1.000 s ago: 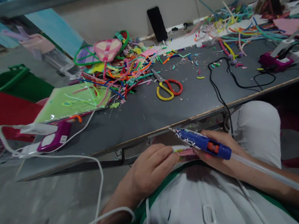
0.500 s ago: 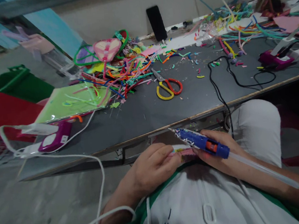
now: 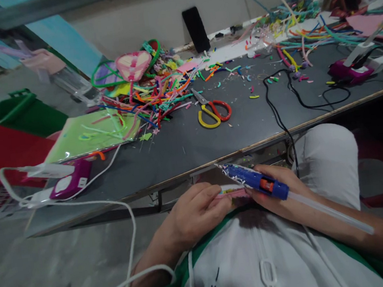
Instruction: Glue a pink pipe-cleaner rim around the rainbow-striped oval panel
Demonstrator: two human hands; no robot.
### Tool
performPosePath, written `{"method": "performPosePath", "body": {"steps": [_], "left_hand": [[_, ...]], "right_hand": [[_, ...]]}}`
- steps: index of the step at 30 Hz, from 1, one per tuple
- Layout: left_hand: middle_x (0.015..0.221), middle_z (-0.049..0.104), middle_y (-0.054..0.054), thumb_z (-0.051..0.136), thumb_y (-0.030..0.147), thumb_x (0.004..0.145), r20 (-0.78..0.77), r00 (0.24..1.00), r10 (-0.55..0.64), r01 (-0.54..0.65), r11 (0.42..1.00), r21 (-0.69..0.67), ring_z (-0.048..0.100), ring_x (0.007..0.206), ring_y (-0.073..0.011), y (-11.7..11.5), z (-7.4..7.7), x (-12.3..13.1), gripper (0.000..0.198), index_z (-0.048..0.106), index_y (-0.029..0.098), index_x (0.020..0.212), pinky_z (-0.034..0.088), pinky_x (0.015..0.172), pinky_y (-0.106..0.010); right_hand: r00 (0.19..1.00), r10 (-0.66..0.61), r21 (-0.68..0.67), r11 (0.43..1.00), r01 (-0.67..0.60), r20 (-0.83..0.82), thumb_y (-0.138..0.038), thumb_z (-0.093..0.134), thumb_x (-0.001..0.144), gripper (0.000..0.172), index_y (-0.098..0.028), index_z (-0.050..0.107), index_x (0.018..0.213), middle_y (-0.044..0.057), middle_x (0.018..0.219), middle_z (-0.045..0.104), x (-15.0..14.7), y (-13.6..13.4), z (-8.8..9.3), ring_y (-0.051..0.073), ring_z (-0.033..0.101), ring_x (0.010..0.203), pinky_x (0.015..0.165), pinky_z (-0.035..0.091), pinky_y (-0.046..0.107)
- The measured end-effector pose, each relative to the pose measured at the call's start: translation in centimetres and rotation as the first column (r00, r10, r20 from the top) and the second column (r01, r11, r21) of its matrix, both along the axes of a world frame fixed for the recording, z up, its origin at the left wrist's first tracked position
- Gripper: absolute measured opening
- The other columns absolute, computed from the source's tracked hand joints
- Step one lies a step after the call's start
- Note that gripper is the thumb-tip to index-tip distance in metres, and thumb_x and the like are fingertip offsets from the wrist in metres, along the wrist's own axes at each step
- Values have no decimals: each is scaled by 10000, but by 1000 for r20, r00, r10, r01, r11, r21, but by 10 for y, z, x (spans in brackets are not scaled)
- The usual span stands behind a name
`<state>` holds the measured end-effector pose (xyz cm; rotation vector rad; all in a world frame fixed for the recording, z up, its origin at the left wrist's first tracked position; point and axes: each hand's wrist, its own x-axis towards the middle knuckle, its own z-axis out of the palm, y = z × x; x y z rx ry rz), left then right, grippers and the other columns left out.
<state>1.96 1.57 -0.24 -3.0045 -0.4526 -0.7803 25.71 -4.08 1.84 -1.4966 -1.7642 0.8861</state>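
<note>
Glue gun (image 3: 256, 181) in right hand (image 3: 283, 200)

You're at a craft workshop bench: the grey table (image 3: 191, 143) is littered with a heap of coloured pipe cleaners (image 3: 158, 92), foam sheets (image 3: 89, 132), scissors (image 3: 212, 111) and snipped scraps. A blue glue gun (image 3: 254, 180) is at its edge, bare concrete floor (image 3: 36, 271) below.

Scissors (image 3: 213, 112) lie on the grey table (image 3: 185, 149) beside a pipe-cleaner pile (image 3: 158, 92)

one blue glue gun (image 3: 254, 181), one pair of scissors (image 3: 212, 111), one black phone (image 3: 195, 29), perhaps two purple devices (image 3: 70, 186) (image 3: 345, 70)
</note>
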Motion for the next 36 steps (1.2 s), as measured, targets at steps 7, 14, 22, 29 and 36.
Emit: {"method": "performPosePath", "body": {"steps": [7,14,22,29,36], "left_hand": [[905,657,-87,573,121,854,43,999,-29,29,1000,5,595,813,-173,1,8,4,152,606,159,997,527,720,-303],[864,642,-80,611,133,832,-3,1000,-16,16,999,39,578,771,-178,1,3,3,156,608,173,983,508,679,-293],[912,652,-72,594,165,843,-45,999,-8,10,999,41,590,814,-174,2,1,1,108,601,199,945,507,718,-294],[956,641,-98,608,105,828,-25,998,-54,54,998,-16,587,857,-189,4,0,0,163,593,158,981,534,733,-325],[1004,651,-148,490,52,864,38,995,-95,98,990,-100,602,929,-220,3,0,-2,275,564,106,1123,550,792,-400]], "right_hand": [[1000,-11,-26,1000,11,-17,-226,536,788,138,-208,478,665,-43,585,469,-1,1,0,110,452,536,516,324,225],[999,-32,-51,998,31,-15,-235,533,778,96,-202,517,690,-27,604,522,-1,0,4,121,488,550,516,334,228],[1000,-31,-44,999,31,3,-235,522,784,106,-204,514,683,-23,592,535,-2,0,2,127,493,543,519,336,233],[999,-33,-82,996,33,-6,-207,506,780,107,-204,488,675,-8,606,526,-2,0,5,140,492,564,532,340,253],[999,-37,-74,997,36,-17,-228,522,781,124,-206,483,666,-26,593,516,-2,0,4,121,480,531,510,330,238]]}}
